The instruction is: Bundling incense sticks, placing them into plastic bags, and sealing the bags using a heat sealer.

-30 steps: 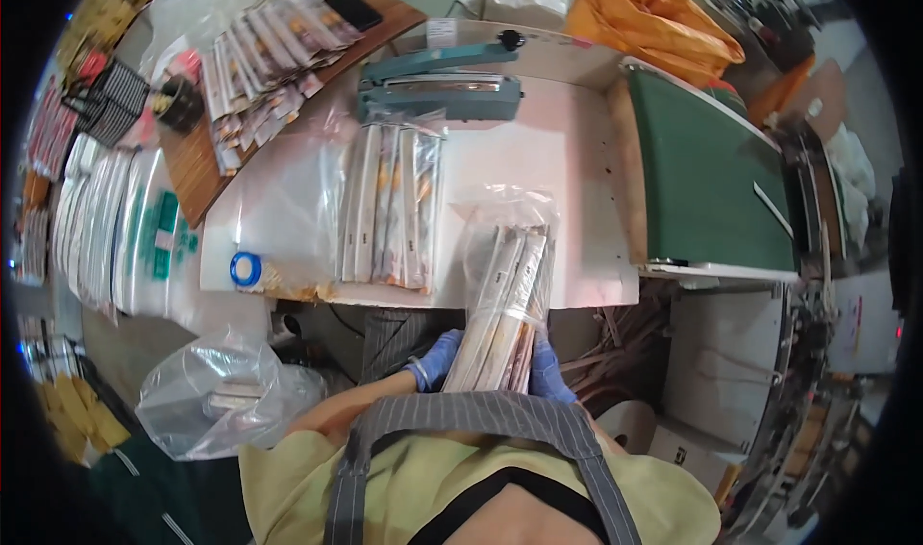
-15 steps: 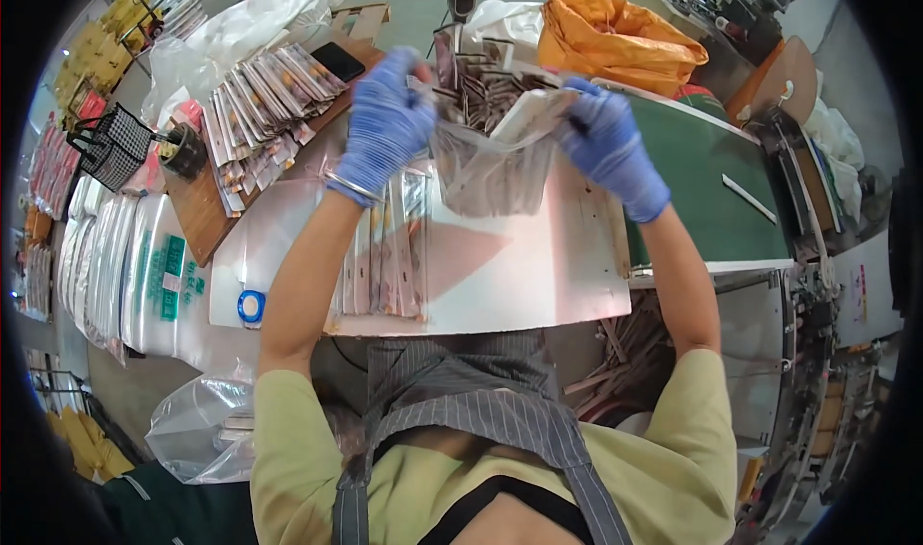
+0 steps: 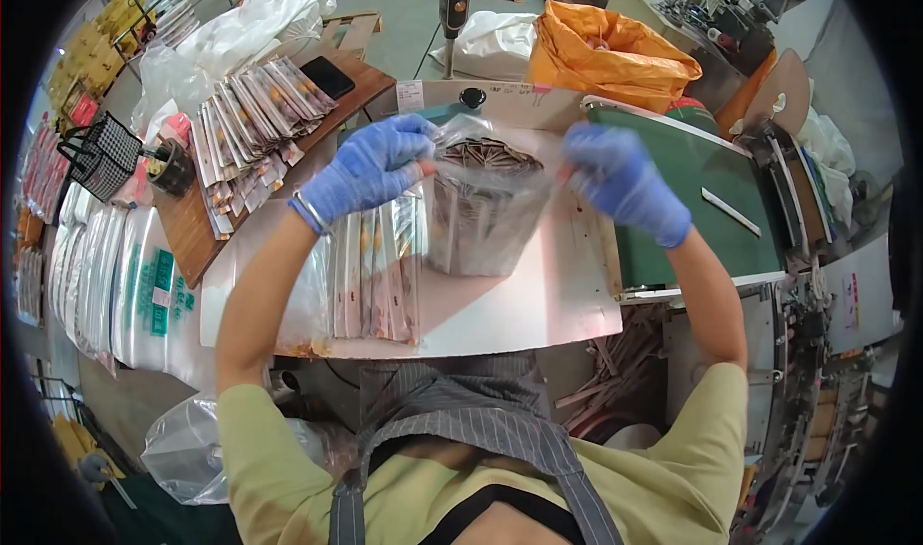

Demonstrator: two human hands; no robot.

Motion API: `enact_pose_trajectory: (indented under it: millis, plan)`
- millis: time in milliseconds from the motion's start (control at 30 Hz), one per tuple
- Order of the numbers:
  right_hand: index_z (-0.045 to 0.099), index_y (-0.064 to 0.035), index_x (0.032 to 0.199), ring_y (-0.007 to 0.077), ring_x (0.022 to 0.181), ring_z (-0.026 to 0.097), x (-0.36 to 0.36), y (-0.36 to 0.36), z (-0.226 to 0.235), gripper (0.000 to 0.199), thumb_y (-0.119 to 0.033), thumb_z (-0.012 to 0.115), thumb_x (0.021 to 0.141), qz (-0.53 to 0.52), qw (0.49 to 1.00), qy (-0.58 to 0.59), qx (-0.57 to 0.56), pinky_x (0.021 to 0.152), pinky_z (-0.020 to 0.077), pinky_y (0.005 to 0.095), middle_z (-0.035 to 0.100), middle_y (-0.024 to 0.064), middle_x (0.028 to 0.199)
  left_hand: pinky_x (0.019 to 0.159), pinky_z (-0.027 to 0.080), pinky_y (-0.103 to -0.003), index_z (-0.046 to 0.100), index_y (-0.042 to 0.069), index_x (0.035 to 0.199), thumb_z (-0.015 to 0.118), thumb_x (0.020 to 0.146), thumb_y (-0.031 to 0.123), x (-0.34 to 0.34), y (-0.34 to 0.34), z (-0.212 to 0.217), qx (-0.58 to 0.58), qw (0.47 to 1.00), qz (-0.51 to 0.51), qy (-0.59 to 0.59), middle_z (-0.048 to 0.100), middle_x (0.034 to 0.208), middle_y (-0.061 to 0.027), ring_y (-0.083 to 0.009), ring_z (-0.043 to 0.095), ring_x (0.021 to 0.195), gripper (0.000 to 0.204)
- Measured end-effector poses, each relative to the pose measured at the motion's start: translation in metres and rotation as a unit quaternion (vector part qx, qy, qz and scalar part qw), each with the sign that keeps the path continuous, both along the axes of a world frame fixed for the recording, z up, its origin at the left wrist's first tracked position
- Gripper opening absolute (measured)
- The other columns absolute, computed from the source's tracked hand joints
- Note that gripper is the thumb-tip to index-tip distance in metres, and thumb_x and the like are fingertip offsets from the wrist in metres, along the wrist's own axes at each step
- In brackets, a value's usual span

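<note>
A clear plastic bag stands on the white tabletop, filled with dark brown pieces whose upper ends are bunched in its mouth. My left hand, in a blue knitted glove, pinches the left side of the bag's rim between thumb and fingers. My gloved right hand is smeared by motion; its closed fingers are at the right side of the rim, where the film stretches toward them. Beside the bag, under my left forearm, lies a row of long flat printed packets in clear film.
A wooden board at left carries fanned printed packets, a black phone and a dark cup. Stacked film bundles lie nearer. On the right are a green surface with a white strip, and an orange sack behind.
The bag has come down and stands upright on the tabletop. The brown pieces that stuck out of its top now sit inside it. Both hands have moved outward and lower.
</note>
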State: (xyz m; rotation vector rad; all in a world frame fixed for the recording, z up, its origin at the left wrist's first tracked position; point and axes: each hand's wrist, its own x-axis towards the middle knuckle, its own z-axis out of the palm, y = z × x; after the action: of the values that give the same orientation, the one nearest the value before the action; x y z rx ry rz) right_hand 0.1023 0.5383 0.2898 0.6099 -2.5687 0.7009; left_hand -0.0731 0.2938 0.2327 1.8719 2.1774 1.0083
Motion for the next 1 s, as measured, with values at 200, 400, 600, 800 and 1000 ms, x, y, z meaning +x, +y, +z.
enact_pose_trajectory:
  millis: [200, 400, 600, 800, 1000]
  plan:
    - [0.055, -0.0025, 0.068, 0.0245, 0.059, 0.052, -0.003, -0.009, -0.002, 0.012, -0.008, 0.066, 0.066, -0.163, 0.982, -0.013, 0.098, 0.055, 0.0429, 0.0334, 0.051, 0.0102, 0.063, 0.053, 0.035, -0.021, 0.031, 0.004, 0.059, 0.071, 0.065, 0.005, 0.025, 0.015, -0.020, 0.131, 0.982, 0.006, -0.137, 0.050, 0.077, -0.0009, -0.0078, 0.039, 0.063, 0.040]
    - [0.054, -0.0039, 0.088, 0.0297, 0.070, 0.053, -0.015, -0.067, -0.056, 0.030, -0.017, 0.066, 0.065, -0.146, 0.973, 0.092, 0.150, 0.066, 0.0424, 0.0375, 0.053, 0.0124, 0.076, 0.060, 0.041, -0.023, 0.041, 0.007, 0.069, 0.074, 0.062, 0.006, 0.057, 0.025, -0.024, 0.282, 0.931, 0.024, -0.232, 0.048, 0.073, -0.0002, -0.0078, 0.046, 0.068, 0.034]
    - [0.046, -0.0061, 0.069, 0.0365, 0.052, 0.050, -0.116, -0.021, -0.080, 0.020, -0.019, 0.058, 0.081, -0.185, 0.969, 0.162, 0.015, 0.046, 0.0376, 0.0415, 0.051, 0.0155, 0.058, 0.071, 0.047, -0.026, 0.052, 0.004, 0.101, 0.078, 0.061, 0.010, 0.056, 0.059, -0.118, 0.223, 0.802, 0.044, -0.552, 0.057, 0.090, -0.0028, -0.0085, 0.053, 0.082, 0.048]
    - [0.054, -0.0048, 0.084, 0.0283, 0.065, 0.057, -0.224, -0.025, -0.154, 0.013, -0.018, 0.053, 0.084, -0.377, 0.901, 0.120, -0.176, 0.058, 0.0439, 0.0338, 0.056, 0.0157, 0.069, 0.060, 0.046, -0.024, 0.063, 0.010, 0.087, 0.077, 0.060, 0.012, -0.006, 0.119, -0.215, 0.105, 0.766, 0.231, -0.590, 0.058, 0.077, 0.0008, -0.0110, 0.054, 0.065, 0.031]
    - [0.059, -0.0011, 0.083, 0.0098, 0.066, 0.049, -0.224, -0.010, -0.154, 0.013, -0.014, 0.055, 0.083, -0.217, 0.876, -0.042, -0.429, 0.062, 0.0412, 0.0242, 0.057, 0.0031, 0.072, 0.064, 0.048, -0.029, 0.065, 0.007, 0.084, 0.073, 0.065, 0.020, -0.077, 0.022, -0.198, 0.103, 0.577, 0.219, -0.780, 0.062, 0.079, -0.0048, -0.0162, 0.058, 0.072, 0.024]
